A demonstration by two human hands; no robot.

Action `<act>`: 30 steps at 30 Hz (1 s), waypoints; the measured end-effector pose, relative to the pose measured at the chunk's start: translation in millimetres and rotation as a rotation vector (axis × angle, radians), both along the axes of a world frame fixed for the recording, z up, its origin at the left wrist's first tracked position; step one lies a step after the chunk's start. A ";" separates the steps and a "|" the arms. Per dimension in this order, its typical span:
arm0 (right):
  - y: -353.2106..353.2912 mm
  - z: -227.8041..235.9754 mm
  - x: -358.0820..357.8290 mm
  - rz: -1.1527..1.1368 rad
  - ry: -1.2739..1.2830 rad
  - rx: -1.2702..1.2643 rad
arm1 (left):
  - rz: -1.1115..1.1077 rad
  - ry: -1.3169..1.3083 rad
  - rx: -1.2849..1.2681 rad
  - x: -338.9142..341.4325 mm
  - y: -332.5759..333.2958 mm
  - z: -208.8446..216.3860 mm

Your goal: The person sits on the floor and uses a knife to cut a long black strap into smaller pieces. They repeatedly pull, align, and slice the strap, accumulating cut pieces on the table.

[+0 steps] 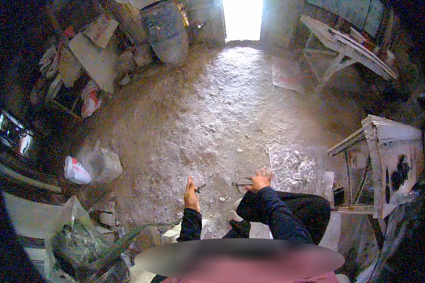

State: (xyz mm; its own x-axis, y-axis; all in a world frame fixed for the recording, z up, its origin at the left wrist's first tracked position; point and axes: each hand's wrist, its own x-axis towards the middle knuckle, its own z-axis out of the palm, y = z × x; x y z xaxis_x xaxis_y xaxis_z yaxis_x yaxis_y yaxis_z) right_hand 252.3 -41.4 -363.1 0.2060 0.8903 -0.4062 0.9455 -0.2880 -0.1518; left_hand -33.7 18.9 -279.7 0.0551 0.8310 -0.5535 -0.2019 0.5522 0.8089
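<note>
Over the dirt floor (208, 137), my two hands are held apart in front of me. My left hand (191, 195) points forward, and a small dark object (200, 188) sticks out beside its thumb; its kind is too small to make out. Opposite it, my right hand (261, 180) is closed on a thin dark wire-like loop (242, 182), which reaches left toward the left hand. The two dark things do not touch. My right knee (297, 207), in dark trousers, is bent beside the right forearm.
Pale scraps (295, 167) cover a sheet right of my right hand, by a worn wooden frame (375, 165). Left lie a white-and-red bag (77, 170) and a clear plastic bag (75, 236). A cluttered table (347, 47) stands far right, near a bright doorway (242, 21).
</note>
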 end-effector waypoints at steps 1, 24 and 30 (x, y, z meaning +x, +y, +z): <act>-5.4 -17.0 -9.7 0.181 -0.140 -0.044 | -0.009 -0.015 -0.047 -2.9 -1.6 -13.6; -36.0 313.6 -4.2 0.224 0.634 0.622 | -0.827 0.124 0.983 121.2 -29.4 227.2; -80.2 382.1 27.3 0.137 0.618 0.522 | -0.895 0.387 1.338 72.2 11.5 262.5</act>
State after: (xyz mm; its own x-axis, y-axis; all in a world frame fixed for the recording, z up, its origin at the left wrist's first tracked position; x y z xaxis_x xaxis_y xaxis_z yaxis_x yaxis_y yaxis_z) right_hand 279.6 -121.5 19.0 -0.0431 0.9971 0.0632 0.6693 0.0758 -0.7391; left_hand 38.5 30.4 -17.3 0.7857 0.4822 0.3874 0.0901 -0.7088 0.6996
